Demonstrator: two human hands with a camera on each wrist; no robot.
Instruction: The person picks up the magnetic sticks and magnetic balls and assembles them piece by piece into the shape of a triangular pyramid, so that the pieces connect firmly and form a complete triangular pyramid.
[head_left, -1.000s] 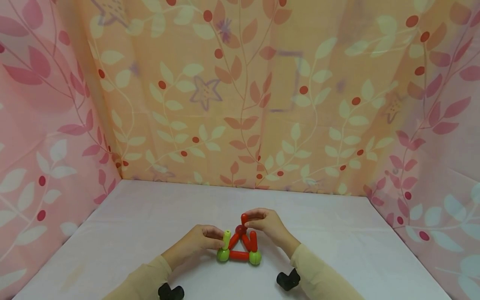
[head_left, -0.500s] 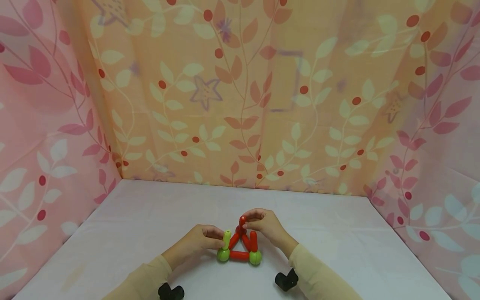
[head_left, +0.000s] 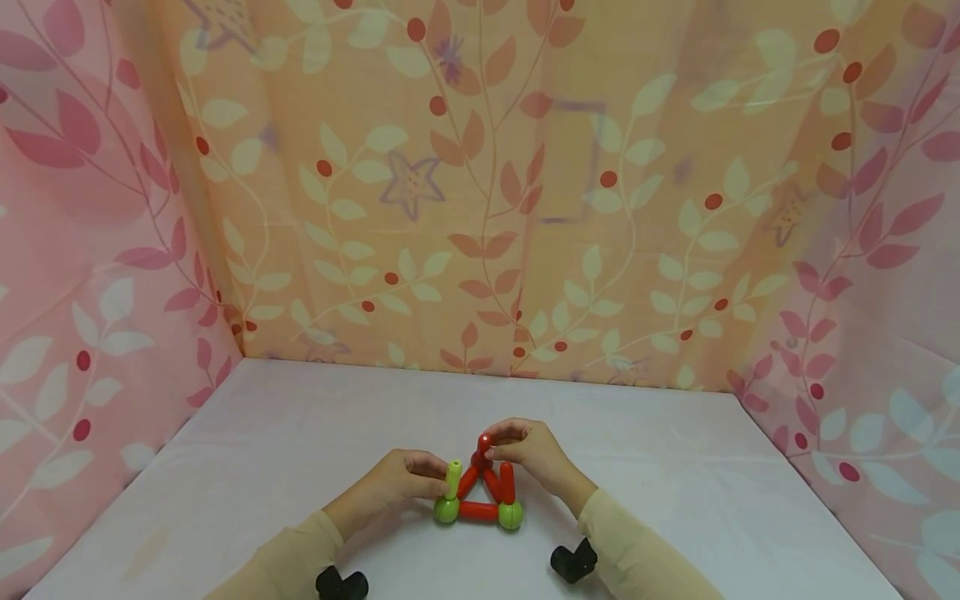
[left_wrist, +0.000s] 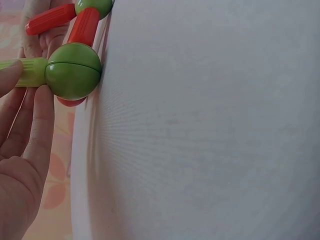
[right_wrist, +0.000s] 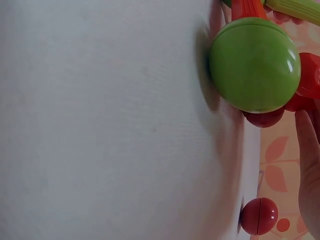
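Note:
A triangle of magnetic building pieces lies on the white table, with a red rod [head_left: 478, 512] joining two green balls [head_left: 510, 515] at the front. Side rods run back to a dark red ball [head_left: 477, 461]. My left hand [head_left: 411, 473] pinches the upright yellow-green rod [left_wrist: 32, 72] on the left green ball [left_wrist: 74, 72]. With thumb and fingers, my right hand [head_left: 534, 448] holds a red rod [head_left: 484, 442] upright at the dark red ball. Whether that rod is firmly seated I cannot tell. Another red rod [head_left: 507, 483] stands on the right green ball [right_wrist: 255, 65].
In the right wrist view a loose red ball [right_wrist: 259, 216] rests on the table [right_wrist: 125, 125], beyond the triangle. Black wrist-worn pieces [head_left: 574, 561] sit beside both sleeves. Patterned curtains [head_left: 480, 183] stand around the back and sides.
My right hand has brought the red rod slightly left and down onto the dark red ball, then stayed nearly still. The left hand and the triangle have not visibly moved.

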